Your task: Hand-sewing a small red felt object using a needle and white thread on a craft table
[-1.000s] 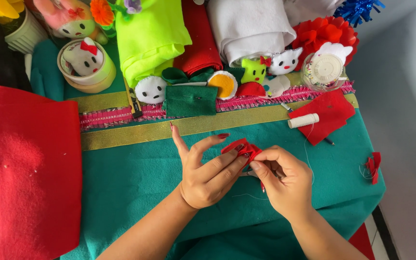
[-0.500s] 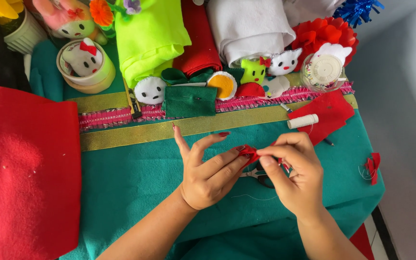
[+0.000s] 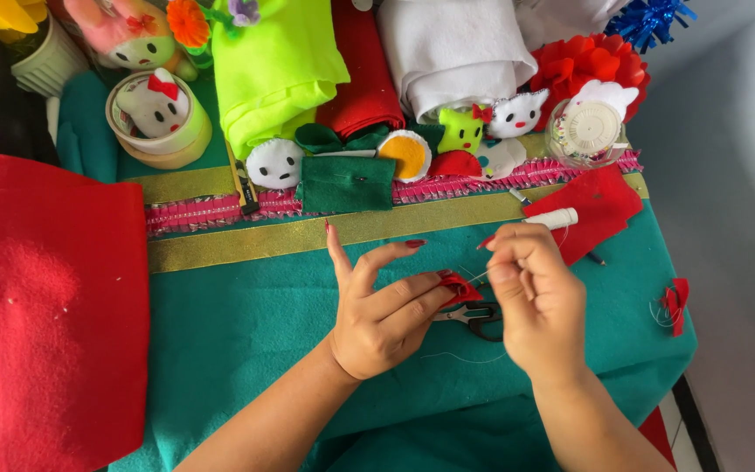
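Red felt piece (image 3: pixel 458 287) pinched between thumb and fingers of left hand (image 3: pixel 384 313), above the teal cloth (image 3: pixel 246 332). Right hand (image 3: pixel 535 293) at its 3 o'clock, fingers closed on a thread running to it; scissors (image 3: pixel 478 319) just below.

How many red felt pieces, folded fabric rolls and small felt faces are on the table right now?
Red felt pieces: 4 (small piece in the left hand, sheet at left, flat piece, bow at right edge)
Folded fabric rolls: 3 (lime, red, white)
Small felt faces: 5
Total: 12
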